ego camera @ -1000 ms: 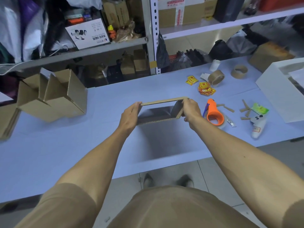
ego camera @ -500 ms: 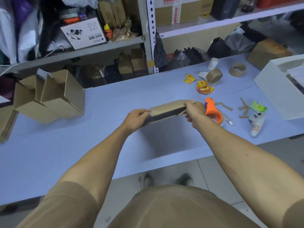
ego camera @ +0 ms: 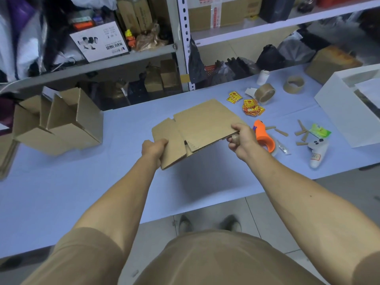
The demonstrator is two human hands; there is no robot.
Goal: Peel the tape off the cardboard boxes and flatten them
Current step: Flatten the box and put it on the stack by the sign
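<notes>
— Item one? 
— Flattened cardboard box [ego camera: 202,126], empty, held above the counter [ego camera: 61,192]; left hand [ego camera: 153,148] and right hand [ego camera: 240,138] grip opposite edges, fingers curled.
— Others? 
— Open boxes [ego camera: 59,122] (contents unseen), left.

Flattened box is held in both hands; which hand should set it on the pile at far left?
Left. The left hand grips the flattened box on the side nearer that pile; the right hand is farther.

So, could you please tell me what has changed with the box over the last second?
The cardboard box, open a second ago, now lies collapsed flat between the left hand and right hand, which keep gripping its ends. The tape dispenser and upright boxes stayed put.
</notes>
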